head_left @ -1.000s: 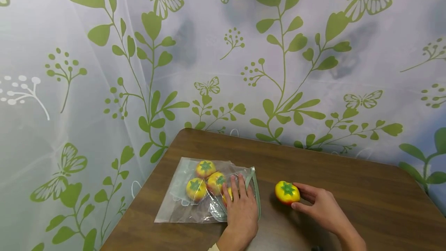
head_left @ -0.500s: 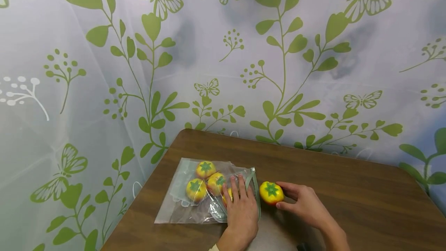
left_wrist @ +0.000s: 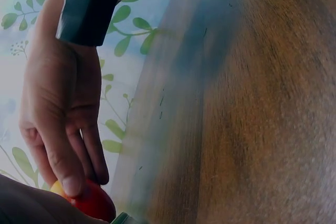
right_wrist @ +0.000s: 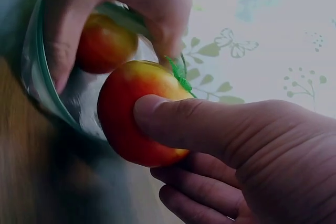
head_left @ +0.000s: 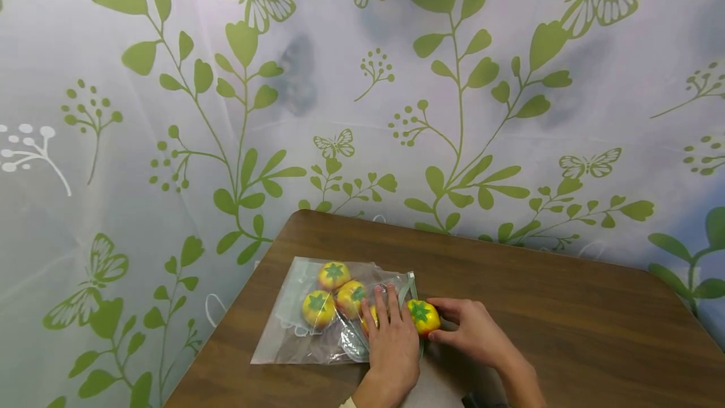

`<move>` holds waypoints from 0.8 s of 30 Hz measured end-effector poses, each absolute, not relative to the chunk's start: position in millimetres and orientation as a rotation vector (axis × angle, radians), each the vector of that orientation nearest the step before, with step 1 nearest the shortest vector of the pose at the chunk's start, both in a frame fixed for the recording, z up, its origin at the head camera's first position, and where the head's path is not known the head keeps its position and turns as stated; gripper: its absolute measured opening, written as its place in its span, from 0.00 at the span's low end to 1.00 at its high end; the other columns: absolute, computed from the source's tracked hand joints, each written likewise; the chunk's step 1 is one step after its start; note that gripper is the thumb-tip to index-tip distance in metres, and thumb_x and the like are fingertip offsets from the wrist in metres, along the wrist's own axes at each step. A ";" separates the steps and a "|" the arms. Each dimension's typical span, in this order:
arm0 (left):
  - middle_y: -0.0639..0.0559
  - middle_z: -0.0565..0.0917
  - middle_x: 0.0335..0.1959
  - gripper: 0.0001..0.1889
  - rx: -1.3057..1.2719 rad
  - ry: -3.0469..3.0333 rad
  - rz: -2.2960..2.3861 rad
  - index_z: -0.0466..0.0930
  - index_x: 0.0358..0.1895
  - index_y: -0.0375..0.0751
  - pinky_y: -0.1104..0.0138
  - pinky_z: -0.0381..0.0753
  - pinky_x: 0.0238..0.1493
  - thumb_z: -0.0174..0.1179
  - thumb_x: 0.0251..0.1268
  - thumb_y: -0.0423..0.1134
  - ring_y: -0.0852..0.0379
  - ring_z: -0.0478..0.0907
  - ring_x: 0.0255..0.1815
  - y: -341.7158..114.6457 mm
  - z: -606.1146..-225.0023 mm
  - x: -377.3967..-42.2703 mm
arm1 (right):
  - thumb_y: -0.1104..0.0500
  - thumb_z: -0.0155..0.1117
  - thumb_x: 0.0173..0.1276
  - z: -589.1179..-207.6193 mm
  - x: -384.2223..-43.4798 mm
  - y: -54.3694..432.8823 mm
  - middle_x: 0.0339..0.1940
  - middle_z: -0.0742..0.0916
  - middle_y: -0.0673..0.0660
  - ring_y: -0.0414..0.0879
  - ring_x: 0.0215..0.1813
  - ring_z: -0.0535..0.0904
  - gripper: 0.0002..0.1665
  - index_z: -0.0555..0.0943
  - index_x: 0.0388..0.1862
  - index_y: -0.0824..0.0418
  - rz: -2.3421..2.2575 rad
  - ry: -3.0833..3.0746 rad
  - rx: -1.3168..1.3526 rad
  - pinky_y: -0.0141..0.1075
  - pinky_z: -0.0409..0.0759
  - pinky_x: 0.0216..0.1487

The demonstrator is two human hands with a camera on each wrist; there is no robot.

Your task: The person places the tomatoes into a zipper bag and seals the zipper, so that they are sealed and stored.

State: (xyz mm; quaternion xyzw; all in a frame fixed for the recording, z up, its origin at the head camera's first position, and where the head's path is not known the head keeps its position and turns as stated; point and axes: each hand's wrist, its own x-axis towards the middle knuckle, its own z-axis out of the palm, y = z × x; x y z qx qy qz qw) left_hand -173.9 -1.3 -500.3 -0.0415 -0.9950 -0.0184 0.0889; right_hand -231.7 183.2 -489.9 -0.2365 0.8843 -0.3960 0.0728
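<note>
My right hand [head_left: 472, 332] holds a red-and-yellow toy tomato [head_left: 423, 318] with a green leafy top, pinched between thumb and fingers. This tomato [right_wrist: 142, 114] is at the mouth of a clear plastic zip bag [head_left: 283, 332] with a green edge. My left hand [head_left: 392, 345] rests on the bag near that mouth, fingers straight and spread. In the right wrist view the mouth gapes, with the left thumb and fingers at its two sides. Several similar tomatoes [head_left: 319, 308] lie inside the bag, one [right_wrist: 105, 45] partly beneath the left hand. The left wrist view shows the right hand [left_wrist: 58, 108] on the tomato [left_wrist: 94, 203].
The bag lies on a brown wooden table [head_left: 544, 307], at its left part. Behind the table hangs a pale curtain [head_left: 340, 80] printed with green leaves and butterflies. A dark strap [left_wrist: 89, 14] sits on the right wrist.
My right hand has carried the tomato leftward across the table, from well right of the bag to its mouth. The left hand has stayed in place on the bag.
</note>
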 end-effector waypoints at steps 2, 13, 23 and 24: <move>0.37 0.65 0.87 0.46 -0.116 -2.969 -0.048 0.82 0.73 0.43 0.33 0.60 0.82 0.88 0.45 0.48 0.32 0.60 0.88 0.8 -500.3 -175.5 | 0.55 0.85 0.65 -490.6 -234.1 180.1 0.65 0.89 0.68 0.63 0.64 0.89 0.35 0.85 0.68 0.68 -1.171 2.664 -0.734 0.50 0.88 0.60; 0.36 0.61 0.88 0.45 -0.133 -2.971 -0.025 0.77 0.78 0.41 0.31 0.59 0.82 0.84 0.55 0.49 0.30 0.57 0.89 9.3 -503.4 -179.7 | 0.57 0.83 0.67 -496.6 -246.5 162.6 0.65 0.90 0.67 0.62 0.62 0.90 0.33 0.85 0.68 0.68 -1.163 2.656 -0.873 0.50 0.89 0.60; 0.37 0.61 0.88 0.49 -0.102 -2.957 -0.052 0.75 0.79 0.41 0.32 0.60 0.82 0.85 0.52 0.47 0.32 0.59 0.88 12.0 -501.5 -180.8 | 0.62 0.83 0.62 -507.8 -256.6 139.8 0.47 0.94 0.48 0.42 0.49 0.90 0.16 0.92 0.50 0.54 -1.078 2.782 -0.905 0.40 0.89 0.52; 0.37 0.62 0.88 0.50 -0.097 -2.947 -0.051 0.75 0.79 0.41 0.32 0.60 0.82 0.86 0.49 0.48 0.32 0.60 0.88 12.1 -501.6 -181.0 | 0.63 0.82 0.62 -509.4 -257.8 137.4 0.42 0.93 0.44 0.38 0.45 0.87 0.13 0.91 0.45 0.52 -1.066 2.796 -0.900 0.38 0.86 0.50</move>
